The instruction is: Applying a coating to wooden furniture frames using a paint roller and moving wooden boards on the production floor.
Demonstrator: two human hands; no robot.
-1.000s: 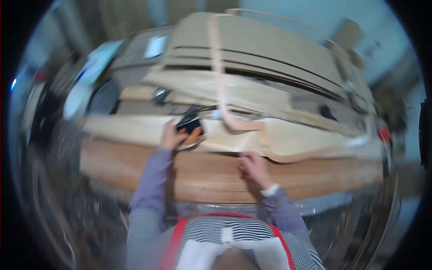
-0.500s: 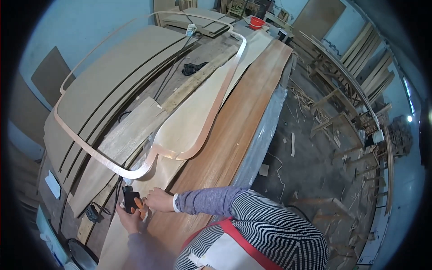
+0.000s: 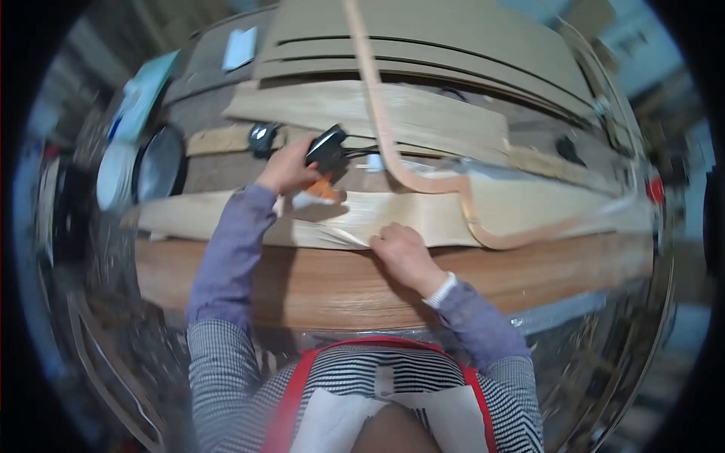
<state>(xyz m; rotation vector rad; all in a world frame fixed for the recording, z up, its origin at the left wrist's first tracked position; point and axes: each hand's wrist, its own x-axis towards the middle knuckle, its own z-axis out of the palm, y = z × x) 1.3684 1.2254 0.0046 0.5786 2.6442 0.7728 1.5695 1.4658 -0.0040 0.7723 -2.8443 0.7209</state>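
My left hand (image 3: 285, 167) is closed around a black-and-orange hand tool (image 3: 326, 149), whose exact kind I cannot make out. It hovers above a pale wood veneer sheet (image 3: 423, 215). My right hand (image 3: 405, 255) has its fingers curled at the near edge of that sheet, which is wrinkled just left of the fingers. Under and nearer to me lies a reddish-brown veneer sheet (image 3: 340, 279). A long, bent, copper-coloured strip (image 3: 375, 98) arches over the pale sheet, its S-shaped curve to the right of the tool.
Farther back lie another pale wood sheet (image 3: 423, 113) and a stack of large brown boards (image 3: 453, 34). A round black-rimmed thing (image 3: 161, 166) stands at the left, near a small black object (image 3: 262, 138). A red bucket (image 3: 654, 190) is at the far right.
My view has swung round, so the sheets now run left to right before me. My hands have moved apart; the right has left the tool for the pale sheet's edge.
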